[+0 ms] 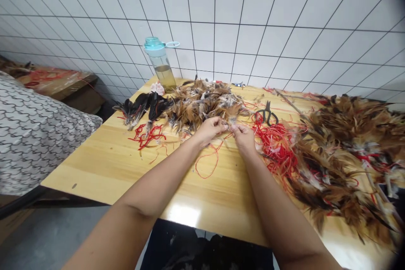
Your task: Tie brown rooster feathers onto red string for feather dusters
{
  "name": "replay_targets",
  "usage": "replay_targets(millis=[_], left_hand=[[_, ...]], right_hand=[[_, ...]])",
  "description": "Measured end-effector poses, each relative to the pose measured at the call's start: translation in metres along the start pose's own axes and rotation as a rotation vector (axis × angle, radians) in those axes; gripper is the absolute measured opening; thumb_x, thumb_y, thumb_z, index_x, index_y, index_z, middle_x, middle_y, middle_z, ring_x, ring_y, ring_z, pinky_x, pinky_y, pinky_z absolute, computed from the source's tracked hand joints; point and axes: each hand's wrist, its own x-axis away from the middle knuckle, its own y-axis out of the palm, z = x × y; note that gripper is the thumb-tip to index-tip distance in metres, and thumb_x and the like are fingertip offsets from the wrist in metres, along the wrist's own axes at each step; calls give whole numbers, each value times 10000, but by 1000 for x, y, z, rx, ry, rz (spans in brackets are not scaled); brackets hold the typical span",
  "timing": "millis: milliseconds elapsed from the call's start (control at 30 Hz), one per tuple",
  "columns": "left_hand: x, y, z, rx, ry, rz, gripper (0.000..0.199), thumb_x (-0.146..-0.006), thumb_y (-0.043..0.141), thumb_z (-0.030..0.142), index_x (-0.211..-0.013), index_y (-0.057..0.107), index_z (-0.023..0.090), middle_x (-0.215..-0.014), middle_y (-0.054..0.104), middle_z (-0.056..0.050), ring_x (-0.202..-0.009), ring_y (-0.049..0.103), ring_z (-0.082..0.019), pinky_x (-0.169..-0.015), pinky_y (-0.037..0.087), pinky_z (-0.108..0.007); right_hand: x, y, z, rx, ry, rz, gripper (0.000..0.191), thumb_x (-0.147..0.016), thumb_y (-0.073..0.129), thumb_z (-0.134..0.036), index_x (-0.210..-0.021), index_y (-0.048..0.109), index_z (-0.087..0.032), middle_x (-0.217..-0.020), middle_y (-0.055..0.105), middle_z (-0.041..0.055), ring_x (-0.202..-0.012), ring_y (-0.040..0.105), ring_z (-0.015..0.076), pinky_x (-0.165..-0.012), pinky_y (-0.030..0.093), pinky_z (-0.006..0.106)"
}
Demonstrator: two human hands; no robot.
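My left hand and my right hand meet over the wooden table, fingertips nearly touching. Both have their fingers pinched together at the base of a small tuft of feathers; what exactly each one grips is too small to tell. A loop of thin red string hangs from between them onto the tabletop. Just behind the hands lies a pile of brown feathers. Black feather bundles rest to its left, above short red strings. Right of my right hand is a red string tangle.
Black scissors lie behind the red tangle. A bottle with a blue lid stands at the back left against the tiled wall. Large brown feather heaps cover the right side. Patterned cloth is beyond the table's left edge.
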Motion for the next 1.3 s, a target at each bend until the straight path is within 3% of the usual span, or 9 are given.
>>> replay_targets(millis=[300, 533, 733, 933, 1100, 1300], left_hand=[[-2, 1, -2, -90, 101, 58, 292, -581, 788, 254, -789, 626, 130, -670, 583, 40, -643, 510, -82, -674, 399, -223], [5, 4, 5, -193, 126, 6, 258, -668, 746, 292, -825, 610, 139, -723, 581, 27, -662, 508, -85, -664, 398, -215], [2, -5, 12, -547, 406, 241, 142, -726, 609, 117, -844, 547, 167, -795, 543, 10, -709, 486, -93, -685, 403, -214], [3, -14, 12, -774, 546, 280, 159, -767, 555, 80, -901, 540, 166, -887, 542, -19, -736, 503, -108, -729, 438, -239], [-6, -24, 6, -1108, 668, 177, 266, -847, 472, 79, -1022, 650, 172, -984, 555, -71, -935, 512, -173, -860, 429, -302], [-25, -16, -3, -1461, 601, 88, 263, -879, 494, 148, -1042, 688, 219, -968, 545, -99, -957, 446, -235, -790, 405, -346]], right_hand=[[-2, -2, 1, 38, 11, -114, 309, -665, 618, -499, -660, 614, -190, -522, 456, -39, -513, 358, 109, -524, 289, 256], [-4, -6, 5, 6, -8, -135, 333, -667, 666, -516, -608, 570, -202, -524, 470, -45, -517, 380, 103, -519, 298, 245], [-2, -8, -2, -136, 35, -107, 374, -628, 722, -553, -630, 578, -208, -552, 495, -37, -510, 362, 98, -497, 278, 245], [-3, -13, -7, -295, 99, -78, 387, -581, 786, -520, -651, 582, -199, -578, 499, -44, -503, 371, 76, -457, 273, 223], [-8, -20, -8, -512, 203, -5, 391, -535, 857, -397, -691, 564, -189, -615, 503, -63, -502, 391, 38, -440, 309, 168], [-9, -18, -7, -510, 194, -1, 329, -614, 824, -380, -690, 567, -188, -587, 483, -61, -485, 395, 42, -419, 316, 171]])
